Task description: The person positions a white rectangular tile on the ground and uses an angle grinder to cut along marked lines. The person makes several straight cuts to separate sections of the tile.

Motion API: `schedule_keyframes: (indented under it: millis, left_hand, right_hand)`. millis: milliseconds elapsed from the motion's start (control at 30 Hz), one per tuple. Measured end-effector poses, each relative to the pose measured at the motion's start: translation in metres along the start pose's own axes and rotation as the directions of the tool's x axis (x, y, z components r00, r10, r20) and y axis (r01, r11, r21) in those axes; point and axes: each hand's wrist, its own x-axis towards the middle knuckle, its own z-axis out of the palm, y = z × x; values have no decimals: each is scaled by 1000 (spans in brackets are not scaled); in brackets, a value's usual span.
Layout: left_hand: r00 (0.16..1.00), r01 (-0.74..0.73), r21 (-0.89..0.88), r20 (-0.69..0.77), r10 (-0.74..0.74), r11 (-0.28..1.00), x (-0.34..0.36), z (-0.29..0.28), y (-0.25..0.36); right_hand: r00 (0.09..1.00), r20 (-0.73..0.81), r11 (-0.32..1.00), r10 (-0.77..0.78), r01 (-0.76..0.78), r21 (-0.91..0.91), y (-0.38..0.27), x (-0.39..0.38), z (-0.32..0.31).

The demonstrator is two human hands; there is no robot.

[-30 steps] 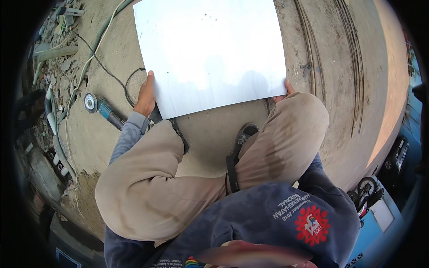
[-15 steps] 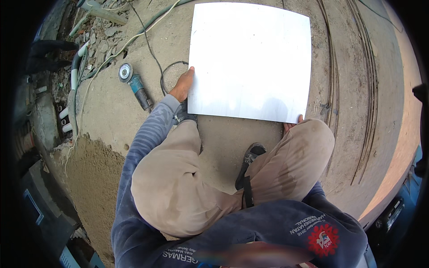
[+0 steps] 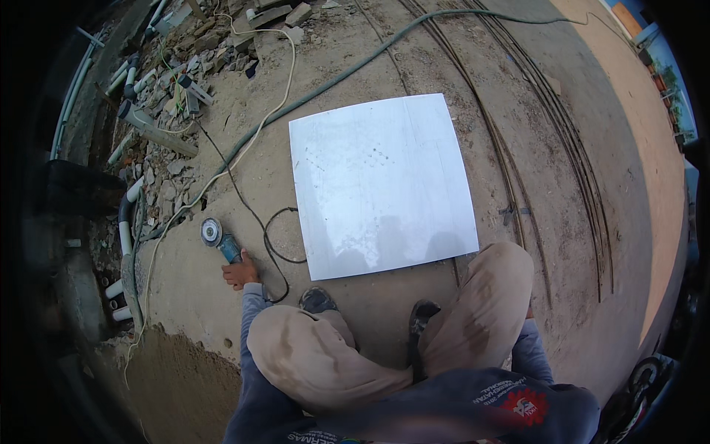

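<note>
My left hand is wrapped round the rear body of a teal angle grinder, which lies on the ground to my left. The grinder's round disc points away from me. In front of my feet a shiny white, square sheet lies on the ground and touches neither hand. My right arm comes down outside my right knee; the knee hides nearly all of that hand, so its fingers do not show.
A dark cord loops between grinder and sheet. Beyond it a green hose and a pale cable cross the ground. Long thin steel rods lie at the right. Rubble and pipes fill the far left, with a sand heap nearer.
My left hand has left the sheet's edge and taken hold of the grinder. My right hand has let go of the sheet's near corner and drawn back beside my knee. The view has shifted.
</note>
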Motion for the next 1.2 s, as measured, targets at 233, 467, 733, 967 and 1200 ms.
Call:
schedule_keyframes:
  millis: [233,467,733,967,1200]
  left_hand:
    - [974,-179,-84,128,189,980,43,23,-25]
    - [796,-71,-800,314,517,596,24,-87,-15]
    - [291,-5,-891,434,853,455,-39,-266,70]
    - [258,148,-852,523,812,502,-126,-321,125]
    - [378,-560,-776,70,923,289,-185,-396,0]
  right_hand:
    - [980,103,919,-170,195,-342,-66,-44,67]
    - [745,473,-164,-470,453,-876,-90,-71,159]
    - [417,890,338,186,823,-457,51,-51,353]
    - [424,878,927,223,188,-326,170,-79,454]
    - [488,871,991,55,-134,13,170,-67,452]
